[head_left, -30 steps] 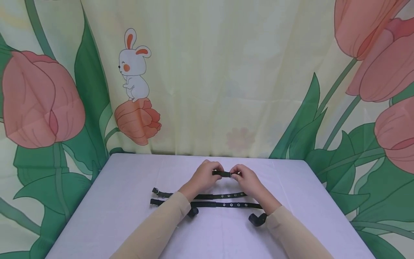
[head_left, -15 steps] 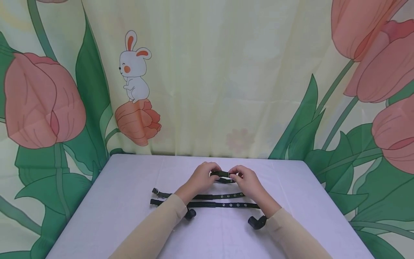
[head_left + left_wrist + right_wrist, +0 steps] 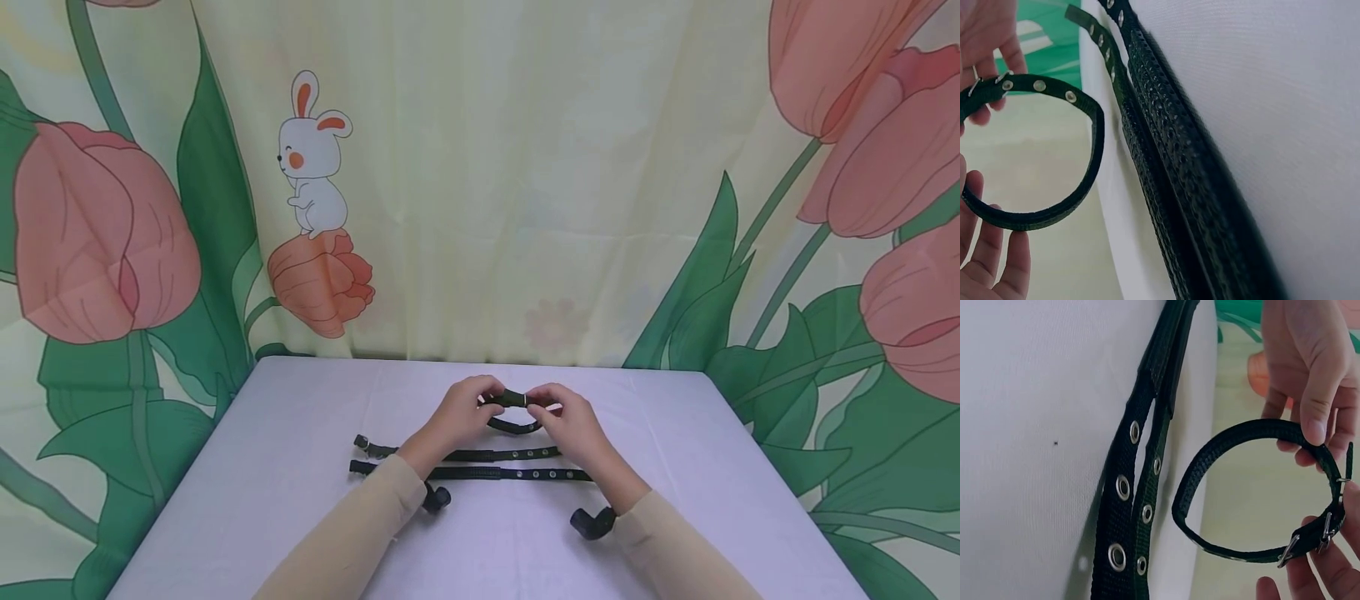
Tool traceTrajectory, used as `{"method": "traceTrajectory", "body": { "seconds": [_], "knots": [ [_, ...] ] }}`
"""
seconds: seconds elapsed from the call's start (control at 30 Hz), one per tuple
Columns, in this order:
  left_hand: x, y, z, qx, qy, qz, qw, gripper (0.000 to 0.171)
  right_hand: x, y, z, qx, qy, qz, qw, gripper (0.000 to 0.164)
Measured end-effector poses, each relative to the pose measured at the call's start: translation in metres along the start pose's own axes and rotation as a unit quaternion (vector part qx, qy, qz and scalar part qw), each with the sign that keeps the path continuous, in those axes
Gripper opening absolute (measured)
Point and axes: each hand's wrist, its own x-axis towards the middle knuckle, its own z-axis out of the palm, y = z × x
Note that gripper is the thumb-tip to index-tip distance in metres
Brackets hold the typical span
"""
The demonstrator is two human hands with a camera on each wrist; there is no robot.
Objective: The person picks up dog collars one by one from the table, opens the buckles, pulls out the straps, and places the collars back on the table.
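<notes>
A black collar (image 3: pixel 513 427) with metal eyelets is bent into a closed loop, held up between both hands near the far side of the table. My left hand (image 3: pixel 467 410) pinches its padded part, the thumb flat on the band in the right wrist view. At the metal buckle (image 3: pixel 1325 532), my right hand (image 3: pixel 568 421) grips the other side, fingers under the band. The strap's tip (image 3: pixel 1349 461) sticks out past the buckle. Nearer the body, two more black collars lie stretched out side by side, a far one (image 3: pixel 472 456) and a near one (image 3: pixel 480 473).
A white-covered table (image 3: pixel 247 500) carries everything. Behind it hangs a curtain (image 3: pixel 480 208) printed with tulips and a rabbit. Black wrist-worn devices show at the left (image 3: pixel 437 500) and right (image 3: pixel 592 523) sleeves. The forearms pass over the flat collars.
Both hands have shifted slightly left and the collar has tilted, so its round loop now shows below the fingers. The two flat collars have stayed in place.
</notes>
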Motion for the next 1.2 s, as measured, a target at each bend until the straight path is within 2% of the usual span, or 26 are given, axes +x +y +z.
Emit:
{"method": "traceTrajectory", "body": {
  "seconds": [0.17, 0.47, 0.83, 1.03, 1.2],
  "knots": [
    [-0.004, -0.001, -0.005, -0.021, -0.002, -0.02, 0.9996, 0.017, -0.003, -0.003, 0.005, 0.02, 0.006, 0.007, 1.0, 0.029],
    [-0.011, 0.003, -0.014, -0.043, -0.008, -0.019, 0.9988, 0.017, -0.007, -0.007, 0.008, 0.034, 0.022, 0.014, 0.999, 0.025],
    [-0.015, 0.011, -0.025, -0.04, -0.058, -0.056, 0.9959, 0.021, -0.008, -0.012, 0.01, 0.03, 0.021, 0.019, 0.999, 0.019],
    [-0.015, 0.017, -0.026, -0.05, -0.047, -0.054, 0.9962, 0.027, -0.009, -0.015, 0.01, 0.024, 0.021, 0.014, 0.999, 0.02],
    [-0.015, 0.022, -0.026, -0.044, -0.035, -0.034, 0.9978, 0.026, -0.01, -0.02, 0.012, 0.02, 0.019, 0.012, 1.0, 0.02]
  ]
}}
